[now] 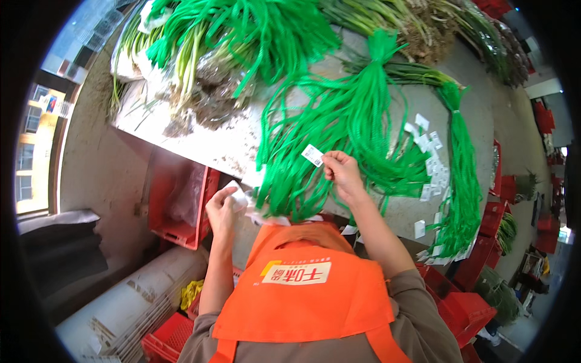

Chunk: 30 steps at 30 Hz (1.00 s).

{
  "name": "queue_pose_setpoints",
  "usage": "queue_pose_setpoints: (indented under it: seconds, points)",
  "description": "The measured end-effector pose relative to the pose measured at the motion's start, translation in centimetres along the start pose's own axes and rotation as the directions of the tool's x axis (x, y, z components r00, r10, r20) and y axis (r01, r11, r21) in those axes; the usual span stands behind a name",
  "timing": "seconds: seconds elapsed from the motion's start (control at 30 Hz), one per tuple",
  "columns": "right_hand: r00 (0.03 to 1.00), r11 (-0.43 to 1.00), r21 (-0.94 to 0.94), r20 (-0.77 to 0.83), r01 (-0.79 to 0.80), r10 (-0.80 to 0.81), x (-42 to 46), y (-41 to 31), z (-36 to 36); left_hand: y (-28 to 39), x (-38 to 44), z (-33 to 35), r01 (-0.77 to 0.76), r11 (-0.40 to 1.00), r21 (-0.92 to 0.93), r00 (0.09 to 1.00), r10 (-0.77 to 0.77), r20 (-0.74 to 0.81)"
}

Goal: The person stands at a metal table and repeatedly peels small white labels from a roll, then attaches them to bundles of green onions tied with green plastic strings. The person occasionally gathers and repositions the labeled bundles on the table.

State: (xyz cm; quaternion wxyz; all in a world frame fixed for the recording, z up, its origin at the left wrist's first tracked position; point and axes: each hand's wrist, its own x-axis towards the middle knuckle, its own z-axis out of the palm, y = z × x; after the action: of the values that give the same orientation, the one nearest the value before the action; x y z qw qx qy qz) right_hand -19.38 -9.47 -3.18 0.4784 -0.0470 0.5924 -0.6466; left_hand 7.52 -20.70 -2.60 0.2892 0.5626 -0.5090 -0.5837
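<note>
Between the thumb and fingers of my right hand (343,176) is a small white printed label (312,155), held above the green mesh netting (313,131). My left hand (221,209) grips a white piece that looks like a strip or roll of labels (238,196), just off the table's near edge; the fingers partly hide it. The long green net sleeves lie spread over the table (199,145), gathered into a tied bunch at their far end. To the right hangs a second tied bunch of green netting (463,172) with white labels at its lower ends. Many loose white labels (436,170) lie between the bunches.
Spring onions (190,68) with soiled roots and more green netting (272,31) cover the far left. Another pile of spring onions (408,27) lies at the far right. A red crate (202,208) stands below the left edge; more red crates (467,313) are at lower right.
</note>
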Motion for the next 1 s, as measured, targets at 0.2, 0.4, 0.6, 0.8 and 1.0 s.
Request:
queue_pose_setpoints:
  seconds: [0.2, 0.4, 0.6, 0.8, 1.0]
  points:
    - [0.999, 0.999, -0.022, 0.008, 0.044, -0.044, 0.5, -2.0, -0.6, 1.0, 0.0, 0.3, -0.025, 1.000, -0.018, 1.000, 0.025, 0.015]
    - [0.960, 0.960, -0.029, -0.025, 0.277, -0.278, 2.9, -6.5, -1.4, 1.3, 0.6, 0.2, -0.011, 1.000, -0.020, 1.000, 0.012, 0.014]
    - [0.828, 0.782, -0.343, -0.021, 0.520, -0.560, 7.0, -10.4, -3.2, 0.3, 0.8, -0.5, 0.034, 0.999, -0.015, 0.999, -0.034, 0.011]
    - [0.831, 0.756, -0.399, 0.027, 0.519, -0.556, 7.8, -9.6, -2.6, 0.4, 0.7, -0.6, 0.039, 0.999, -0.037, 0.999, -0.039, 0.005]
    - [0.828, 0.730, -0.456, 0.028, 0.509, -0.559, 7.2, -9.1, -2.2, 0.3, 1.1, -0.5, 0.041, 0.999, -0.023, 0.999, -0.040, 0.019]
